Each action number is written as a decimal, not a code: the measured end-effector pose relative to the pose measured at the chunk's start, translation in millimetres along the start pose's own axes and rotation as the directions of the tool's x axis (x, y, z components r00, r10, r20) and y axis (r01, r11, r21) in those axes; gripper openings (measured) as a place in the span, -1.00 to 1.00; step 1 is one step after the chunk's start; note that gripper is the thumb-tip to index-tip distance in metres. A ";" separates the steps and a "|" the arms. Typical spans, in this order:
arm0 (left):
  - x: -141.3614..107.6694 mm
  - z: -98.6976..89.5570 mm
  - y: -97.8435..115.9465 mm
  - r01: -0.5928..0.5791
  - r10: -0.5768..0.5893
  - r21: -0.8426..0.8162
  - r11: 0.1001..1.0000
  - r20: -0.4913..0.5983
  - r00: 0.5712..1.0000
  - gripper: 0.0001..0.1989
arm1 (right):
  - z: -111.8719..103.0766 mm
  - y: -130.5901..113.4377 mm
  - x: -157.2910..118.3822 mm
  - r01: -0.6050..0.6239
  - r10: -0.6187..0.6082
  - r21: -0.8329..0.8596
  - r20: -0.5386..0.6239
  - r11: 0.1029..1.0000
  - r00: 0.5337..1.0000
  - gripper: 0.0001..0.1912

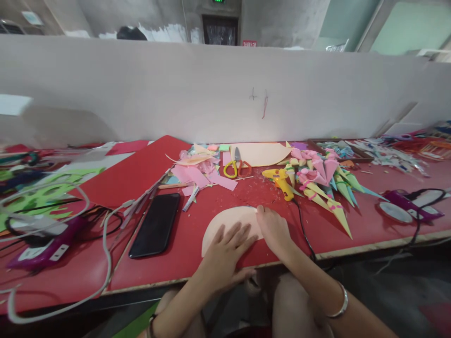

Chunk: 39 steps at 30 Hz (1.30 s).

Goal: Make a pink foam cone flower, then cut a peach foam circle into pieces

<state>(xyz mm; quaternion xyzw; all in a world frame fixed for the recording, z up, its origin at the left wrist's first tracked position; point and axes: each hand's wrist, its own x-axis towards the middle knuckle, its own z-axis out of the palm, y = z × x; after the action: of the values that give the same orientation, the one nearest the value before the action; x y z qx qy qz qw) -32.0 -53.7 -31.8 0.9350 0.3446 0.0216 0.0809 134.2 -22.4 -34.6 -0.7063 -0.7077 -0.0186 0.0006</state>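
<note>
A cream half-round sheet of paper lies on the red table near its front edge, curved side away from me. Flat on the sheet, fingers spread, rests my left hand. At the sheet's right edge my right hand is closed, its fingers curled and pinching the paper there; its fingertips are partly hidden. A yellow glue gun sits behind my right hand, its black cord running to the table edge. Beyond the sheet, two pairs of scissors with yellow handles and red handles lie close together.
Several paper cones in pink, yellow and green are heaped at right. A black phone lies left of the sheet. Pink paper scraps, red card and a white cable spread leftward. A pale partition stands behind.
</note>
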 end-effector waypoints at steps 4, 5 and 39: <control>-28.5 -6.7 -12.1 0.057 -0.058 0.072 0.996 0.003 0.998 -0.31 | 1.2 0.4 0.5 0.000 0.000 0.007 -0.015 1.000 1.000 -0.79; -36.4 -8.8 -15.6 0.067 -0.068 0.093 0.993 0.012 0.998 -0.31 | 1.3 0.3 0.3 -0.002 0.002 0.007 -0.016 1.000 1.000 -0.79; -93.0 -35.5 -45.9 0.105 -0.133 0.226 0.969 0.112 0.985 -0.36 | 0.4 28.1 -51.2 0.610 -0.558 0.299 -0.247 0.734 0.792 -0.55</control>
<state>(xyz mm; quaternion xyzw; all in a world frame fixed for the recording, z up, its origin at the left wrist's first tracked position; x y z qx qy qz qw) -135.7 -74.7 -2.9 0.9153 0.3947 -0.0804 0.0002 162.4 -73.5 -35.7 -0.4318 -0.8825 0.0638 0.1754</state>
